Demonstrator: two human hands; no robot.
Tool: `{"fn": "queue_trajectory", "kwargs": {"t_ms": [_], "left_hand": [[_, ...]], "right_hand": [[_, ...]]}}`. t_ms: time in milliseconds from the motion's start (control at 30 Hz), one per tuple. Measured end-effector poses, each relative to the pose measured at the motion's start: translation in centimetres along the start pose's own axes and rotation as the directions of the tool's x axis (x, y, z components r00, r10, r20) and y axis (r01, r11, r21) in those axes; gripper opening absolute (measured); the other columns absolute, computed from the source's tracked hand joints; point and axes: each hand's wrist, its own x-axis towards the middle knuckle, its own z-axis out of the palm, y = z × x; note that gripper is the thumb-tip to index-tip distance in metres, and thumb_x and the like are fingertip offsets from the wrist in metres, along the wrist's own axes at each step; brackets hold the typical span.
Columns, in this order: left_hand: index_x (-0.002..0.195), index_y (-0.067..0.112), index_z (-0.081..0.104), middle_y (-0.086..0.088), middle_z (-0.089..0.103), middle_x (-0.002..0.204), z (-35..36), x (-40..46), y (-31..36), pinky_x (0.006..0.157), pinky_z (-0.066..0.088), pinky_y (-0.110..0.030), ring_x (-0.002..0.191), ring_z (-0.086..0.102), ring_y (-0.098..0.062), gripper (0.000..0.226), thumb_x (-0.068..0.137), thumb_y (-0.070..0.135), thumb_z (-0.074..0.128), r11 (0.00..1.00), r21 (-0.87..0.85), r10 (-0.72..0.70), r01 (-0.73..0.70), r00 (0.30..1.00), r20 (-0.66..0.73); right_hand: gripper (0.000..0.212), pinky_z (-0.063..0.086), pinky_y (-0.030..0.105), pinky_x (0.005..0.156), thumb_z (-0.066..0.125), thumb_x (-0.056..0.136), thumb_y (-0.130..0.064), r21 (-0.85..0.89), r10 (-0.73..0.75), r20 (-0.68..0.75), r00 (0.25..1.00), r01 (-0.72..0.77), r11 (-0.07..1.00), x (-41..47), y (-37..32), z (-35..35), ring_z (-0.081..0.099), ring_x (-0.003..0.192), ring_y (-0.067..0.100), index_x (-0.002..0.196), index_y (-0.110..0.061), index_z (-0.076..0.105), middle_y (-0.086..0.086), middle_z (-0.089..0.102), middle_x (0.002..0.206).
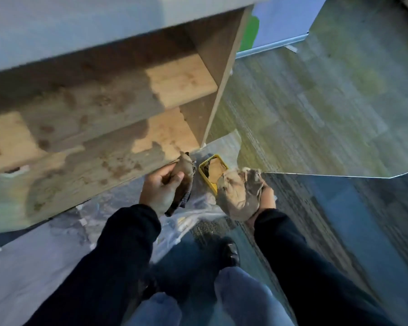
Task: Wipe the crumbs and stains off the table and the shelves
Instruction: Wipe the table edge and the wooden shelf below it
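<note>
My left hand (160, 184) grips a dark, soiled cloth (185, 182) and holds its upper end against the near right corner of the lowest shelf (99, 170), so whatever I sweep goes off that edge. My right hand (265, 196) is curled under a crumpled wad of brown paper (238, 191), cupped low and just right of the corner, I think to catch what falls. A yellow-rimmed tray (206, 174) sits on the floor between my hands, partly under the paper, probably as a crumb collector. Clear plastic sheeting (193, 208) lies under it, likely sparing the carpet (316, 102). The shelves, stepped away to the far left, are blotched with dark stains; the middle shelf (85, 107) looks worst, so most wiping seems undone. A pale table edge (80, 31) runs along the far side.
</note>
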Motion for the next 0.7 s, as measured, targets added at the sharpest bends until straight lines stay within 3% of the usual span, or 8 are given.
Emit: {"fn": "queue_trajectory", "kwargs": {"t_ms": [67, 133, 267, 400, 433, 500, 567, 700], "left_hand": [[0.127, 0.018, 0.067, 0.004, 0.074, 0.108, 2.8, 3.3, -4.3, 0.096, 0.052, -0.028, 0.103, 0.069, -0.011, 0.031, 0.096, 0.015, 0.066, 0.999, 0.037, 0.008, -0.009, 1.0, 0.007], [0.126, 0.019, 0.066, 0.008, 0.072, 0.104, 5.1, 6.3, -7.9, 0.092, 0.05, -0.021, 0.097, 0.067, -0.003, 0.03, 0.096, 0.015, 0.067, 0.998, 0.058, 0.009, -0.009, 1.0, 0.002], [0.115, 0.021, 0.069, 0.001, 0.073, 0.099, 7.9, 12.6, -15.2, 0.085, 0.051, -0.024, 0.086, 0.068, -0.006, 0.021, 0.096, 0.012, 0.066, 0.992, 0.12, 0.038, -0.037, 0.999, -0.009], [0.107, 0.022, 0.068, 0.003, 0.073, 0.092, 8.9, 18.0, -21.4, 0.077, 0.054, -0.019, 0.076, 0.068, 0.0, 0.02, 0.096, 0.006, 0.063, 0.989, 0.141, 0.053, -0.052, 0.999, -0.002], [0.107, 0.022, 0.069, 0.0, 0.073, 0.093, 9.1, 19.3, -22.8, 0.082, 0.054, -0.027, 0.082, 0.069, -0.007, 0.019, 0.096, 0.006, 0.064, 0.988, 0.143, 0.065, -0.062, 0.998, -0.014], [0.113, 0.017, 0.071, -0.007, 0.074, 0.101, 9.3, 21.4, -25.0, 0.09, 0.054, -0.037, 0.093, 0.069, -0.019, 0.021, 0.095, 0.008, 0.066, 0.984, 0.153, 0.099, -0.094, 0.995, -0.023], [0.122, 0.011, 0.07, -0.008, 0.074, 0.106, 9.7, 22.8, -26.5, 0.09, 0.055, -0.034, 0.094, 0.07, -0.016, 0.027, 0.095, 0.01, 0.066, 0.979, 0.162, 0.129, -0.123, 0.991, -0.025], [0.117, 0.014, 0.071, 0.003, 0.074, 0.095, 9.4, 25.0, -28.4, 0.077, 0.053, -0.014, 0.076, 0.067, 0.006, 0.023, 0.096, 0.007, 0.064, 0.958, 0.19, 0.216, -0.215, 0.976, 0.015]], "right_hand": [[0.063, 0.058, 0.035, 0.079, 0.033, 0.105, -0.036, -0.023, 0.036, 0.087, 0.996, -0.035, 0.999, 5.2, 0.4, -1.4, 0.077, 0.079, 0.027, 0.08, -0.003, 0.081, 0.016, 0.078, 0.09], [0.061, 0.061, 0.033, 0.059, 0.034, 0.104, -0.032, -0.033, 0.041, 0.15, 0.988, -0.036, 0.999, 10.1, 0.6, -2.0, 0.076, 0.068, 0.028, 0.073, -0.006, 0.08, 0.015, 0.077, 0.081], [0.038, 0.054, 0.038, 0.077, 0.045, 0.094, -0.03, -0.137, 0.039, 0.146, 0.988, -0.019, 0.99, 20.9, 1.4, -3.8, 0.075, 0.075, 0.028, 0.092, -0.009, 0.077, 0.013, 0.076, 0.094], [0.032, 0.052, 0.022, 0.053, 0.045, 0.099, -0.011, -0.485, -0.093, 0.197, 0.976, 0.179, 0.856, 28.6, 2.1, -5.0, 0.066, 0.051, 0.016, 0.076, -0.005, 0.067, 0.005, 0.069, 0.06], [0.028, 0.052, 0.024, 0.055, 0.047, 0.1, -0.008, -0.614, -0.193, 0.252, 0.948, 0.311, 0.725, 30.5, 2.4, -5.2, 0.066, 0.053, 0.013, 0.078, -0.007, 0.064, 0.002, 0.069, 0.06], [0.02, 0.052, 0.034, 0.074, 0.051, 0.101, -0.014, -0.817, -0.322, 0.463, 0.826, 0.538, 0.206, 33.7, 3.3, -5.6, 0.068, 0.075, 0.017, 0.089, -0.013, 0.067, 0.003, 0.074, 0.081], [0.019, 0.048, 0.037, 0.087, 0.051, 0.102, -0.029, -0.773, -0.28, 0.634, 0.721, 0.598, -0.21, 35.6, 5.2, -5.7, 0.064, 0.097, 0.026, 0.108, -0.019, 0.066, 0.008, 0.071, 0.106], [0.075, 0.037, 0.051, 0.114, 0.029, 0.097, -0.065, -0.564, 0.04, 0.693, 0.72, 0.575, -0.593, 38.8, 13.5, -6.2, 0.038, 0.131, 0.039, 0.158, -0.021, 0.024, 0.018, 0.033, 0.153]]}}
